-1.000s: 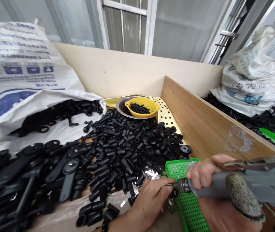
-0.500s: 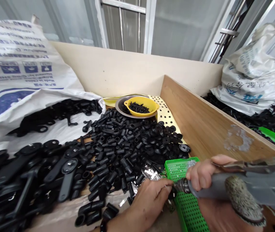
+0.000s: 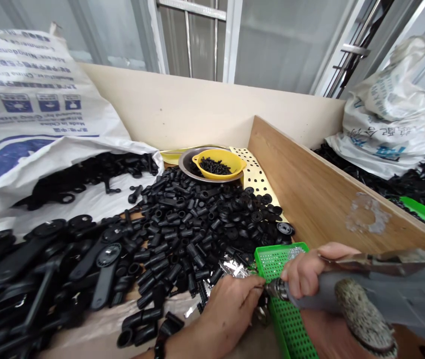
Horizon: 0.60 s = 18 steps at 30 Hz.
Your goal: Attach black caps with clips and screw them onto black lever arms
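The grey power tool (image 3: 402, 299) was at the lower right, lying on its side in the air, with its thin end pointing left. The right hand (image 3: 305, 274) was wrapped around it, close behind its round metal nose (image 3: 277, 289). A speckled lump (image 3: 363, 314) showed on the tool's near side. The left hand (image 3: 230, 309) was right at the tip of the tool, with its finger and thumb close together. Its own fingers hid what was under them, so I could not tell if it held something. A dark band (image 3: 159, 349) was around the left wrist.

Below the tool was a long green basket (image 3: 294, 329) full of little holes, with some small shiny bits (image 3: 297, 252) at its far end. Just past the left hand lay flat silver pieces (image 3: 234, 267). Next came a big heap of short black tubes (image 3: 193, 219) on the surface (image 3: 96, 329). Grey and black arm-shaped parts (image 3: 103, 279) lay to the left.

At the back, a yellow bowl (image 3: 215, 176) of black screws (image 3: 212, 165) sat in a metal bowl (image 3: 187, 167). A wooden board (image 3: 302, 184) stood on the right. A big white sack (image 3: 29, 114) lay open on the left, with black parts (image 3: 85, 179) in its mouth.
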### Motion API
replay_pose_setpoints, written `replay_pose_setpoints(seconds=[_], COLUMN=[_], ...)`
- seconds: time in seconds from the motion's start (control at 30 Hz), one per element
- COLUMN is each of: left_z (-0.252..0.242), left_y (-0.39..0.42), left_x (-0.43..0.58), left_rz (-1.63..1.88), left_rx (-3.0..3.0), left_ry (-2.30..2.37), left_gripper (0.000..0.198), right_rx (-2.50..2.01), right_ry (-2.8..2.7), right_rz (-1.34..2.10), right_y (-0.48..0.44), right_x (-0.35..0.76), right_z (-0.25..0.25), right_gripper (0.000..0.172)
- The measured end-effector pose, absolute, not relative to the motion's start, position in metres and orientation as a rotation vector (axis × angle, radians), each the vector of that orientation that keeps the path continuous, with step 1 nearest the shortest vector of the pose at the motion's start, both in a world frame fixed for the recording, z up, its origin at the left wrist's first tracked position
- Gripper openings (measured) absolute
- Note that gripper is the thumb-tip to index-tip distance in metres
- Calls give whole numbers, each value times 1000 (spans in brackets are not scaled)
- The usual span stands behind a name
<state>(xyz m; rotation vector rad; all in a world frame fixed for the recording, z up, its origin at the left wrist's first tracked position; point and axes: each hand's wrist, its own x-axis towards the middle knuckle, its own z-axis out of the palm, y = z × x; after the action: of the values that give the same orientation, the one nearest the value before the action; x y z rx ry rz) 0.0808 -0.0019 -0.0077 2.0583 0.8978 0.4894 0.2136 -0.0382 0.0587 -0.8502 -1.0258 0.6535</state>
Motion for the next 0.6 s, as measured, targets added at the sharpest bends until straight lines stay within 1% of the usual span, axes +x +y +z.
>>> replay_pose_setpoints(seconds=[0.1,0.13,0.27,0.3,0.33,0.4,0.6], left_z=[-5,-5,-6,-6,-7,-8,-8], left_y=[-1,-1,-1,0,0,0,-1], left_x=[83,83,82,81,81,80,80], left_rz=[494,497,502,504,505,500,501], left_rx=[2078,2086,2115,2119,2120,2121,2128], left_ry=[913,921,924,919,914,905,924], left_gripper=[34,34,34,35,36,36,34], right_rx=[-858,-857,-836,-833,-831,-835,-834], right_ry=[-1048,-1050,-1048,-1045,-1045,-1048,-1061], right_rz=[665,660,604,592,586,592,627], right_y=[-38,-38,-38,-39,-39,-39,-38], right_x=[215,215,214,213,213,213,216], right_z=[57,57,56,56,56,55,55], right_gripper=[27,28,46,48,47,39,37])
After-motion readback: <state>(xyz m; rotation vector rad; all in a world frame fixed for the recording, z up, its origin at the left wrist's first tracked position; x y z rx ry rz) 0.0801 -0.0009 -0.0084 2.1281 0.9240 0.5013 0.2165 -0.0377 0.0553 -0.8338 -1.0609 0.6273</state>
